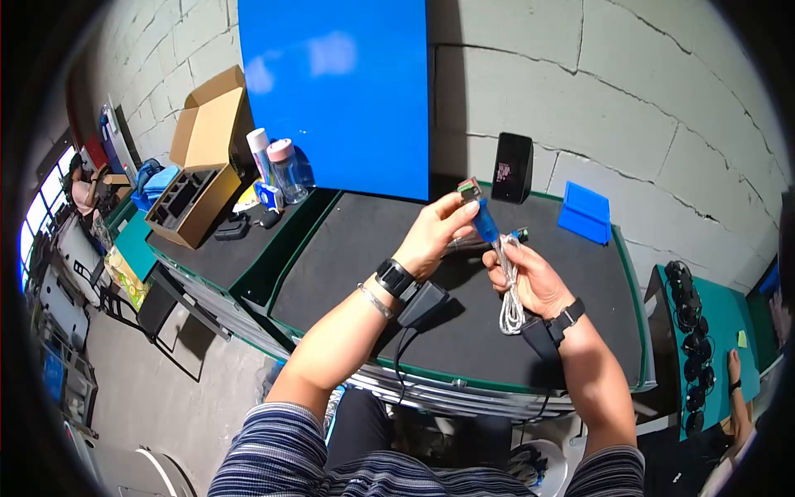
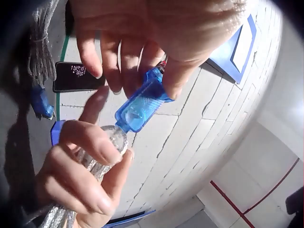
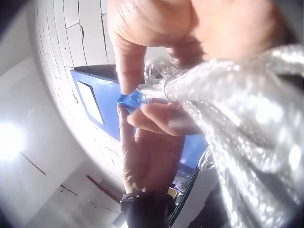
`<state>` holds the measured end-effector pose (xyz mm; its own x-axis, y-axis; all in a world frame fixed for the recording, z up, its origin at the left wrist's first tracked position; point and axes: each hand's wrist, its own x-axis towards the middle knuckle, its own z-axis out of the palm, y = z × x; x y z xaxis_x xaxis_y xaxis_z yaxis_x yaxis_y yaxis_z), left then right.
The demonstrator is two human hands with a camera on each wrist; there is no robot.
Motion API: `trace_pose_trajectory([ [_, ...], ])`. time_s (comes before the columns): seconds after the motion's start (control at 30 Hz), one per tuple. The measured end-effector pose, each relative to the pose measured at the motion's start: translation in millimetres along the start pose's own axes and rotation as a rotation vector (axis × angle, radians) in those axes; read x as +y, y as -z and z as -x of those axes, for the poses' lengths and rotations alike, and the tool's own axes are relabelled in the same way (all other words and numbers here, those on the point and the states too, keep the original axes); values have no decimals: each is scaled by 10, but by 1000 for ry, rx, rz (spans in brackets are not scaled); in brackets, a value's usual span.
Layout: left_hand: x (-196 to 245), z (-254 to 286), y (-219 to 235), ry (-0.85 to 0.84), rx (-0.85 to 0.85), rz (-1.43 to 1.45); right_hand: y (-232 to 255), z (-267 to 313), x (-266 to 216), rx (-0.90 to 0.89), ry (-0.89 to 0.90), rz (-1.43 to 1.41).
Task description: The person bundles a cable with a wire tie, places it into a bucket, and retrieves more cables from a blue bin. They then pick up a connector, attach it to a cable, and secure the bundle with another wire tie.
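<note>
Between thumb and fingers, my left hand (image 1: 431, 234) pinches a translucent blue connector (image 1: 485, 224) by its upper end, where a small green and metal part (image 1: 469, 190) shows. In the left wrist view the blue connector (image 2: 142, 105) lies tilted, with a clear cable leaving its lower end. My right hand (image 1: 534, 277) grips the coiled silvery cable (image 1: 511, 306) just below the connector; the bundle hangs down from the fingers. The right wrist view has the cable bundle (image 3: 228, 114) large and close, the connector (image 3: 129, 100) partly hidden by fingers.
A black device with a lit display (image 1: 513, 168) and a blue tray (image 1: 585, 213) stand at the back of the dark tabletop (image 1: 331, 273). A black box-shaped item (image 1: 423, 304) lies under my left wrist. Leftward are an open carton (image 1: 199, 199) and bottles (image 1: 287, 171).
</note>
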<state>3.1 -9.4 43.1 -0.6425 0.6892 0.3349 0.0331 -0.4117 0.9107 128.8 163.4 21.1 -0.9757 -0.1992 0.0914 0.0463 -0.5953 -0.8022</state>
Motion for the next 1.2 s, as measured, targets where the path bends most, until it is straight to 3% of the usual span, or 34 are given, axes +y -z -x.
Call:
trace_pose_trajectory([
  [0.07,95,46,-53,-9,40,-44,-7,10,-1,51,-18,-24],
  [0.2,87,11,-47,-92,92,-123,-96,-1,-12,140,-6,233],
  [0.27,60,-12,-23,-184,169,-215,-23,-12,-1,116,-103,499],
  [0.33,18,-37,38,-165,197,-298,-4,12,3,199,-31,694],
  [0.4,45,-36,54,-131,186,-307,82,26,-31,272,85,835],
  [0.47,68,-26,61,-98,121,-298,245,-48,31,416,447,1082],
  [0.53,65,-16,54,-46,118,-213,57,29,-53,713,782,1606],
  [0.6,53,-17,72,4,157,-133,-251,69,-187,726,1046,1588],
  [0.67,22,-21,58,22,190,-72,-330,119,-119,445,885,1000],
  [0.73,-5,-21,50,34,196,-2,-282,143,-91,113,388,764],
  [0.8,-8,-1,0,60,190,53,-292,93,66,150,1,521],
  [0.9,1,48,-102,88,90,74,-233,19,93,307,31,312],
  [0.93,-27,40,-125,107,16,42,-167,-13,77,272,137,183],
  [1.0,-70,56,-157,96,-63,-46,-75,11,46,272,301,209],
  [1.2,-63,69,-182,41,-45,-386,-60,5,35,322,400,310],
])
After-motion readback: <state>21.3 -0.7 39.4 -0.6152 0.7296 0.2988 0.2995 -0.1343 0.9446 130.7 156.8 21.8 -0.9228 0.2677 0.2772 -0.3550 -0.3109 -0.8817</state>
